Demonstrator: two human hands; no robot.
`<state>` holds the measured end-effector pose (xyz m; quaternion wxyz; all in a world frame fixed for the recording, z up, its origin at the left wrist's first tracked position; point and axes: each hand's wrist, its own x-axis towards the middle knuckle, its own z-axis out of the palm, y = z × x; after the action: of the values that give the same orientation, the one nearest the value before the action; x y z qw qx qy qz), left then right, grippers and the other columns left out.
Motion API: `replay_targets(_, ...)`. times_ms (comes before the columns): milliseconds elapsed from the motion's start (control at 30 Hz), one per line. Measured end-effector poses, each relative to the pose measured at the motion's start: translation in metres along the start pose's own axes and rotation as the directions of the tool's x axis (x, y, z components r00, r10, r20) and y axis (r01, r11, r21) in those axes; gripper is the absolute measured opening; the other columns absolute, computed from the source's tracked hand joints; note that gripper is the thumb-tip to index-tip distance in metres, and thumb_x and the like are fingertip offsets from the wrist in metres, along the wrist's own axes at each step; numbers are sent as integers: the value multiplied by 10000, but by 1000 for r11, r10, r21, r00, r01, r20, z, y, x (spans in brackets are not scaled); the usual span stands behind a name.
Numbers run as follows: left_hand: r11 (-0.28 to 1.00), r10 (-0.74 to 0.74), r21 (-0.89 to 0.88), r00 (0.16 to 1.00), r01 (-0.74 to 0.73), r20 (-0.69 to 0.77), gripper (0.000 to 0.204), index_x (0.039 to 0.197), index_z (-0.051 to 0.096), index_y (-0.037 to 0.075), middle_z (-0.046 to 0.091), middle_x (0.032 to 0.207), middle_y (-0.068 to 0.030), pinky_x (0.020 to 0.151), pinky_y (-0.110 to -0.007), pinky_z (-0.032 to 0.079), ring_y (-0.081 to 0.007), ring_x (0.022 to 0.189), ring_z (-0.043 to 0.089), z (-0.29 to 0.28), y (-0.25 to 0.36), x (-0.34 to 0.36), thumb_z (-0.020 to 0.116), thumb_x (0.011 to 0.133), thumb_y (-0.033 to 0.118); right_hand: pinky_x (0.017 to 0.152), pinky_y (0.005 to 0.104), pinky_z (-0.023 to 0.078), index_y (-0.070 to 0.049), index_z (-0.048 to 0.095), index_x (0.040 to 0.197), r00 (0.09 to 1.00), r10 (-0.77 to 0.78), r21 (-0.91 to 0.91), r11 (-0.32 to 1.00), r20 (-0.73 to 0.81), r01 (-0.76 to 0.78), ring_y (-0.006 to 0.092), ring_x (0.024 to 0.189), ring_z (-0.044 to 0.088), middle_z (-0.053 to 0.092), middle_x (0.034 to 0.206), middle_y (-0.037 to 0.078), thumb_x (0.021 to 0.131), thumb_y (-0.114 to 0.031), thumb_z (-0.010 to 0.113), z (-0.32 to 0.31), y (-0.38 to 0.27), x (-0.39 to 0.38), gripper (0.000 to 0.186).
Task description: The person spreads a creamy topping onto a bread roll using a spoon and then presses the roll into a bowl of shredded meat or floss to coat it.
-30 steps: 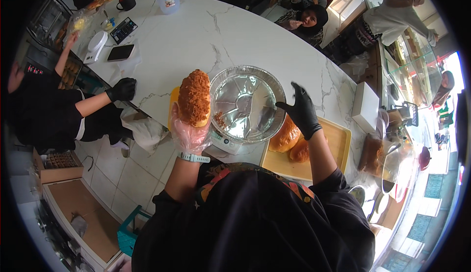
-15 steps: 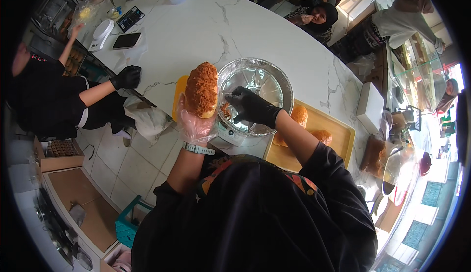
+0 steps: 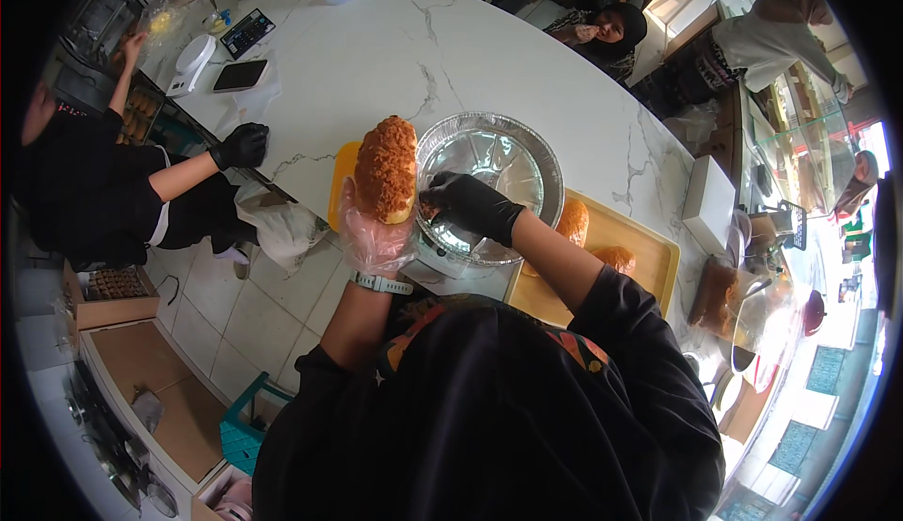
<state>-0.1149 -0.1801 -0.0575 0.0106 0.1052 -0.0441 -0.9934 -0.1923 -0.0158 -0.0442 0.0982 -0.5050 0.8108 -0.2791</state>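
An oblong bun (image 3: 387, 168) coated with brown shredded floss stands tilted up in my left hand (image 3: 374, 234). That hand wears a clear plastic glove, and its fingers are wrapped round the bun's lower end. To its right is a round foil pan (image 3: 513, 159) with a shiny inside. My right hand (image 3: 473, 204), in a black glove, reaches over the pan's near left side. Its fingertips are pinched together on a little brown floss, close beside the bun. The hand hides most of the floss in the pan.
A yellow tray (image 3: 659, 281) with several golden buns (image 3: 615, 259) lies right of the pan. A yellow object (image 3: 345, 178) shows behind my left hand. Left, a co-worker's black-gloved hand (image 3: 242, 146) rests at the table edge, near a phone (image 3: 241, 75) and a white scale (image 3: 193, 62).
My right hand has moved left over the pan toward the bun, and its fingers, spread before, have closed on the floss. My left hand and the bun have barely moved.
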Motion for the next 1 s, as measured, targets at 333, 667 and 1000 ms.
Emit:
replay_targets(333,999,42,33,999,-41,-13,478,1257,462,77,547,1203,-118,867,-449,497,-277,1097,551,7,-4,-1,355,944,423,736,385,481,-144,691,937,993,117,50,992,-7,-117,311,808,616,622,851,120,823,-194,558,4,-3,-6,182)
replay_targets(667,999,41,20,998,-40,-38,488,1269,452,70,530,1240,-111,904,-440,470,-267,1122,536,13,-5,2,397,935,421,696,385,496,-124,672,939,969,208,-115,968,-132,-223,296,782,609,609,841,103,836,-214,574,16,8,-10,168)
replay_targets(1000,998,52,39,998,-51,-39,486,1271,450,58,531,1241,-113,922,-438,459,-270,1122,536,29,-7,-2,378,945,412,673,255,492,-53,692,925,821,561,548,723,-108,-422,143,705,631,679,842,95,830,-190,640,-34,9,-34,175)
